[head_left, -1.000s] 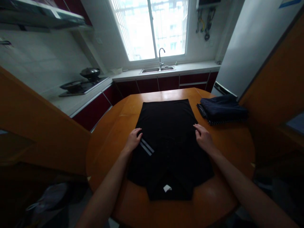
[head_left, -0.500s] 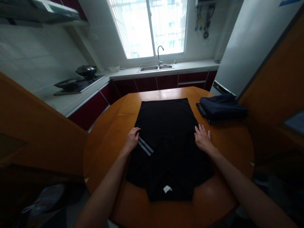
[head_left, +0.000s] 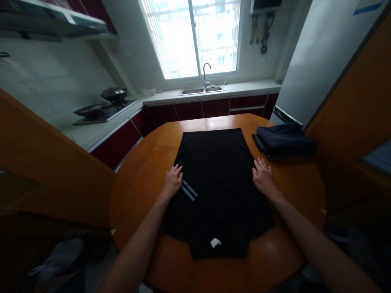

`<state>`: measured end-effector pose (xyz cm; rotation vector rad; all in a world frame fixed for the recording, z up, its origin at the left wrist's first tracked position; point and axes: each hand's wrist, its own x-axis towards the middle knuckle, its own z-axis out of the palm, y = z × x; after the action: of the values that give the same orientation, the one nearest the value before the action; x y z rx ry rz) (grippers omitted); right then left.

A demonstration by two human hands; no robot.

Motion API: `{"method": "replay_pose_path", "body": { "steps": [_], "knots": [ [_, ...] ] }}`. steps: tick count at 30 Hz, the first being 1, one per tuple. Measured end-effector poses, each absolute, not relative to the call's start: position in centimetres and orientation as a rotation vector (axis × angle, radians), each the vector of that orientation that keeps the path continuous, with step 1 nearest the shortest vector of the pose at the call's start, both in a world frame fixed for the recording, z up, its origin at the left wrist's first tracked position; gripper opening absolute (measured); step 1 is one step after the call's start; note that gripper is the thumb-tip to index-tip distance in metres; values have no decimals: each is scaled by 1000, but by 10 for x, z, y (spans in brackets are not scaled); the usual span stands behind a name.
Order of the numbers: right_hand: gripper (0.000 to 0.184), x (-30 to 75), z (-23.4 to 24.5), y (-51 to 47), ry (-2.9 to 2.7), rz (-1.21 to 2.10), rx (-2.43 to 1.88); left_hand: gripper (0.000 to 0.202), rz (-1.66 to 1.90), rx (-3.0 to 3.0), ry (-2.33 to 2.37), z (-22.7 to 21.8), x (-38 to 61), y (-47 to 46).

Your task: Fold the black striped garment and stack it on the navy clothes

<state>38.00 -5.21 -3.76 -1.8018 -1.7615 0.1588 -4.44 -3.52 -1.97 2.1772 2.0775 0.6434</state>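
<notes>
One black shirt (head_left: 215, 162), left hand (head_left: 173, 179) and right hand (head_left: 263, 177) at its edges, each grip apart, white label (head_left: 215, 243) illegible

On one bench (head_left: 137, 162) there is one black shirt (head_left: 214, 162), having two grey stripes (head_left: 190, 188) and, at six o'clock, one white label (head_left: 215, 243). Two hands (head_left: 173, 179) (head_left: 263, 177) are counted, at nine and at three. One folded pile (head_left: 284, 140) is at two; two pans (head_left: 114, 95) (head_left: 89, 111), at ten; one faucet (head_left: 204, 76), at twelve.
</notes>
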Motion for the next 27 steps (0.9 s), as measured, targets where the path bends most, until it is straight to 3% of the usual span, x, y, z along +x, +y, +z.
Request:
{"method": "replay_pose_path", "body": {
  "steps": [8, 27],
  "knots": [
    [56, 367, -34, -54, -1894, 153, -1712, 54, 497, 2334, 1945, -18, -18, -53],
    [66, 363, -38, -57, -2088, 235, -1947, 65, 265, 2340, 1904, -21, -20, -52]
  ]
}}
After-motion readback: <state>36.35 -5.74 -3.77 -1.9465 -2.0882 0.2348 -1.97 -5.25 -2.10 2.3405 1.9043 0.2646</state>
